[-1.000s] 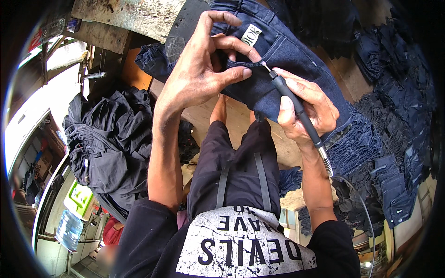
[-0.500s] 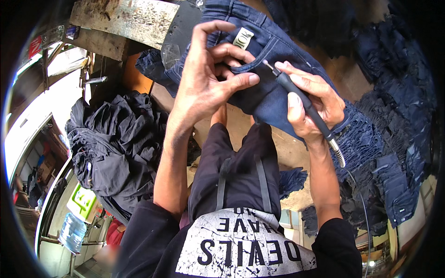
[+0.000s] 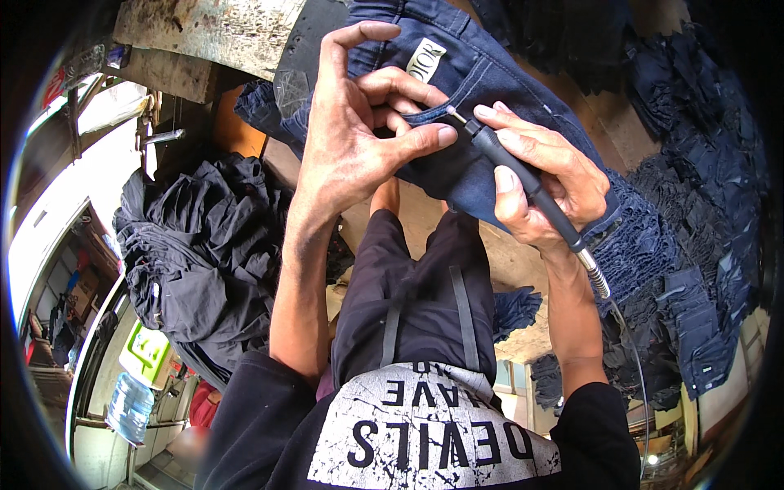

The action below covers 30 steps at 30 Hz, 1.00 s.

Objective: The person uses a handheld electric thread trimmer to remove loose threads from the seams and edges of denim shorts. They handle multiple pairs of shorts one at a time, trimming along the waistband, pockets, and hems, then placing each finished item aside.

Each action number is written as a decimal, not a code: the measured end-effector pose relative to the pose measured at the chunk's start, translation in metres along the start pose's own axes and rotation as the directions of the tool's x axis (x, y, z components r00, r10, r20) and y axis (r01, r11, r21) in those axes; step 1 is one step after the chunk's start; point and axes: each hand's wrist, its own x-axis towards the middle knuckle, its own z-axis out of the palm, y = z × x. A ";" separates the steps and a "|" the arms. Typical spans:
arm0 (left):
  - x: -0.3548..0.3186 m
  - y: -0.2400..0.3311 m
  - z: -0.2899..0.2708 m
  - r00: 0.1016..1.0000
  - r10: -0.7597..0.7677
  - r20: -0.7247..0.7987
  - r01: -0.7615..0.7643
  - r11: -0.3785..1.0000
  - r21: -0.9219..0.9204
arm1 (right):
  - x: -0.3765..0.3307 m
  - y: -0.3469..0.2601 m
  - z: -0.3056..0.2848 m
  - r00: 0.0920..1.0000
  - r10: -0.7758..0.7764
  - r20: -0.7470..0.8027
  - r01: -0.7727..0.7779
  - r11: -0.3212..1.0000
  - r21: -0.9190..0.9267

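Observation:
Dark blue jeans point(image 3: 523, 90) lie in front of me at the top of the view, with a pale label near a curved pocket edge. My left hand point(image 3: 351, 135) grips that edge between thumb and fingers, its index finger raised and curled. In my right hand point(image 3: 555, 175) is a slim black rotary tool handpiece point(image 3: 523, 171), slanting up and left. The small light tip of the handpiece is at the pocket edge, just beside my left fingertips; whether it touches the cloth I cannot tell. A metal spring sleeve and thin cable trail from its rear end.
A heap of black garments point(image 3: 212, 261) sits to the left. More dark denim point(image 3: 702, 155) is piled along the right side. A worn board point(image 3: 212, 33) spans the top left. Beyond the heap are a green tray point(image 3: 145, 353) and a clear plastic bottle point(image 3: 131, 408).
My right hand has moved the handpiece slightly left, bringing its tip to the pocket edge. My left hand keeps its grip and has shifted slightly left and up with the jeans.

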 end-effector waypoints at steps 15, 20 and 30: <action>-0.002 -0.001 0.002 1.000 -0.008 -0.028 0.007 1.000 -0.019 | -0.002 0.000 -0.001 1.000 0.020 -0.013 -0.020 1.000 -0.006; -0.002 -0.002 0.002 1.000 0.007 -0.022 -0.007 1.000 0.003 | -0.002 0.001 -0.003 0.999 0.034 -0.010 -0.034 0.999 -0.011; -0.003 -0.002 0.001 1.000 -0.029 0.003 0.029 0.999 -0.042 | -0.005 0.002 -0.002 0.998 0.055 -0.039 -0.054 0.998 0.007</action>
